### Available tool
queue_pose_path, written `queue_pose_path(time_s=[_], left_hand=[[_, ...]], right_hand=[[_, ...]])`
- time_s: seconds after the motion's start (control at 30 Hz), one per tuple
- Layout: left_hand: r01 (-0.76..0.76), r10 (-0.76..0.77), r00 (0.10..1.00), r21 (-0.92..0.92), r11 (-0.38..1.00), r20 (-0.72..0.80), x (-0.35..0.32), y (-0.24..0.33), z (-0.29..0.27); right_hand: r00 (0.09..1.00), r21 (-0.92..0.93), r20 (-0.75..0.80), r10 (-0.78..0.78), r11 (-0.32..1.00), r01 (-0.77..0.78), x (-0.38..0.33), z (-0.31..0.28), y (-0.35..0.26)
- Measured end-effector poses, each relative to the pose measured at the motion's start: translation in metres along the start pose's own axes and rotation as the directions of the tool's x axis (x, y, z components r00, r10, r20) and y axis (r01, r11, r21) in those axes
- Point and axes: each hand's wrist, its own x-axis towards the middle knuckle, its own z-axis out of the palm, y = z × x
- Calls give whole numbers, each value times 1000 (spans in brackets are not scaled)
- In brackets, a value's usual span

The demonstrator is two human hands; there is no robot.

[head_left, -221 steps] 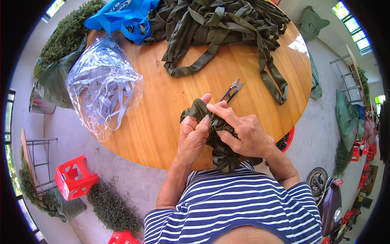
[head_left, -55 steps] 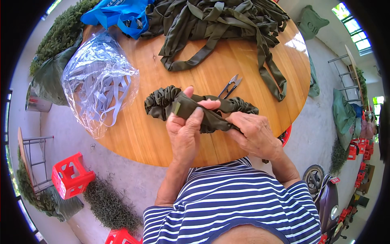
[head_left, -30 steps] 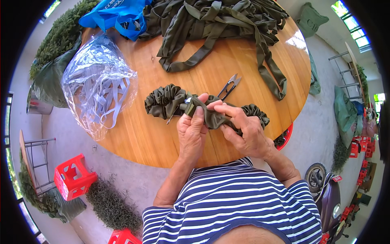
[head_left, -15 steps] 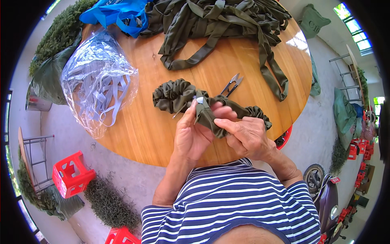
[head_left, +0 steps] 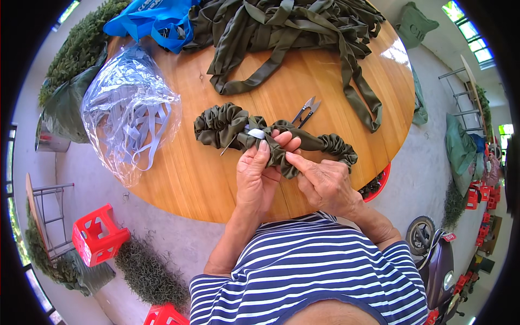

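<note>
Olive gathered fabric tube (head_left: 281,142), soft, light and easily crushed, lies on the wooden counter (head_left: 216,179); left hand (head_left: 259,174) and right hand (head_left: 324,183) both pinch its bunched middle, the best hold.

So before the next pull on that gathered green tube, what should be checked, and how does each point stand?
1. Left hand grips the gathered olive fabric tube: ok.
2. Right hand pinches the tube beside the left: ok.
3. White elastic end shows at the left fingertips: ok.
4. Thin metal pin sticks out below the tube; whether it is tied to the elastic: cannot tell.
5. Thread snips lie on the round wooden table, apart from both hands: ok.
6. Far end of the tube rests on the table, not hanging off: ok.
</note>
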Motion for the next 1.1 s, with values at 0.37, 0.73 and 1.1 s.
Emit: queue_pose_path(time_s=[0.37, 0.73, 1.1], left_hand=[[-21, 24, 999, -65, 998, 35, -2, 0, -4], [13, -15, 1000, -88, 996, -17, 0, 1, -2], [-83, 87, 989, 38, 996, -120, 0, -2, 7]], right_hand=[[996, 66, -85, 19, 998, -13, 0, 6, 4], [992, 40, 10, 127, 991, -127, 1, 9, 0], [989, -56, 45, 137, 989, -135, 0, 2, -11]])
